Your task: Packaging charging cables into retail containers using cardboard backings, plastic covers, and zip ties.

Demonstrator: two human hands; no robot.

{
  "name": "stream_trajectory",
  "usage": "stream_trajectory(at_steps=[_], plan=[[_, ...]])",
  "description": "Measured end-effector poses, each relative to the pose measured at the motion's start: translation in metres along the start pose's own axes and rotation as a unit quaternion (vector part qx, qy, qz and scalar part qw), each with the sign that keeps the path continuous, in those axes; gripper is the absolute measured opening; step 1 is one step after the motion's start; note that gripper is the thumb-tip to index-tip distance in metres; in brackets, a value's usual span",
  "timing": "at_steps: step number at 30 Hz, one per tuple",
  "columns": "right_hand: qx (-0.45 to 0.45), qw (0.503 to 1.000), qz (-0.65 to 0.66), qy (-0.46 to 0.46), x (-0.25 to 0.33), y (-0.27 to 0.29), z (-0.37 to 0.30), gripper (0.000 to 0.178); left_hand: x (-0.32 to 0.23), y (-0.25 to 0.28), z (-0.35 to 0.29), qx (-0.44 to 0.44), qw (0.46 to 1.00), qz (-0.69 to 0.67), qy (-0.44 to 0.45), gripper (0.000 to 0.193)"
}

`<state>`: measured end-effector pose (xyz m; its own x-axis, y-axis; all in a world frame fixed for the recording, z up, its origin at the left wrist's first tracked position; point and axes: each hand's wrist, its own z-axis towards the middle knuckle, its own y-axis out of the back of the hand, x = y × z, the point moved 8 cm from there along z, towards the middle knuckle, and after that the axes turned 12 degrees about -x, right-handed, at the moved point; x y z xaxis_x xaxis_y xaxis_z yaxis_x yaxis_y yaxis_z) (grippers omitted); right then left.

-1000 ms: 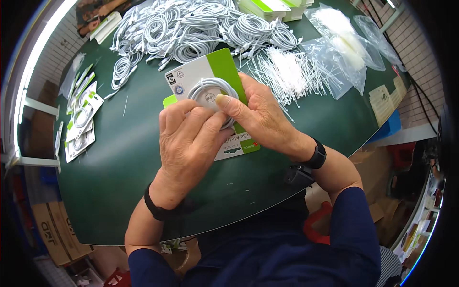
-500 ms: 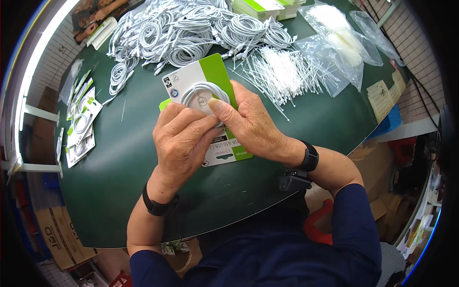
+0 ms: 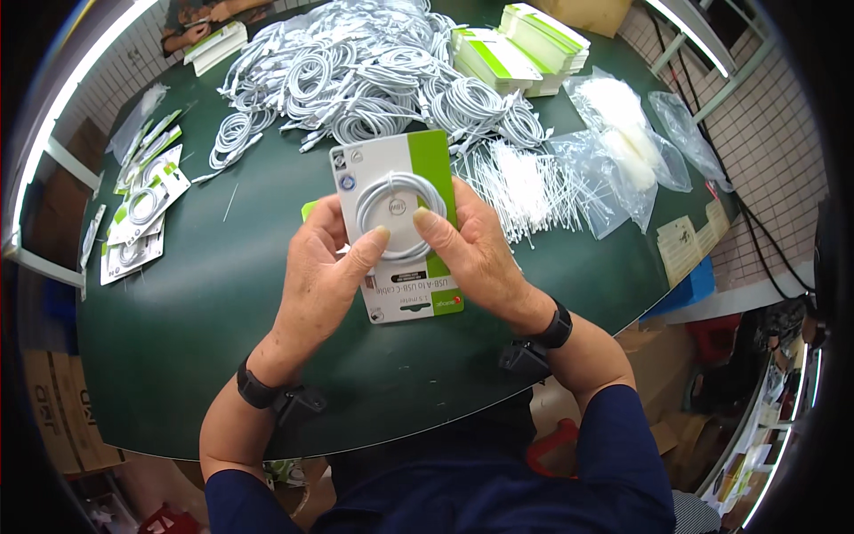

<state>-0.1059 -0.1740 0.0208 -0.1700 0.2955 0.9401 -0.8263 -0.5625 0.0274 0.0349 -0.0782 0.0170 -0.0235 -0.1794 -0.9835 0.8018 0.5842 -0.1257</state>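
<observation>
A white-and-green cardboard packaging card [image 3: 350, 166] is held upright between my two hands over the table. A coiled light-grey USB cable [image 3: 433, 191] lies flat against its face. My left hand [image 3: 318, 260] grips the card's left side, thumb pressed on the coil's lower part. From the right edge my right hand [image 3: 476, 249] grips it too, its thumb resting on the coil and its fingers behind the card. Beyond the card spreads a large heap of coiled grey cables [image 3: 329, 71]. Right of the card lies a pile of white cable ties [image 3: 525, 191].
Stacks of green-and-white cards [image 3: 543, 44] stand at the back right, near clear plastic bags [image 3: 614, 151]. Carded cables [image 3: 142, 214] lie at the left edge of the green table [image 3: 222, 356]. Another person's hands [image 3: 200, 27] are at the far left, beside more cards [image 3: 216, 44].
My left fingers have moved off the coil's front, and that hand now holds the card's left side with its thumb on the coil. The card sits slightly lower and more upright.
</observation>
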Motion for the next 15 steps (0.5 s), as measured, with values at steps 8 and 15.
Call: stream_trajectory(at_steps=[8,15], plan=[[0.029,0.996,0.008,-0.082,-0.014,-0.010,0.004,0.030,0.012,0.008,0.009,0.028,0.996,-0.067,0.049,0.026],[0.013,0.997,-0.018,-0.077,-0.014,-0.003,0.007,0.029,0.012,0.014,0.013,0.019,1.000,0.005,0.015,0.027]])
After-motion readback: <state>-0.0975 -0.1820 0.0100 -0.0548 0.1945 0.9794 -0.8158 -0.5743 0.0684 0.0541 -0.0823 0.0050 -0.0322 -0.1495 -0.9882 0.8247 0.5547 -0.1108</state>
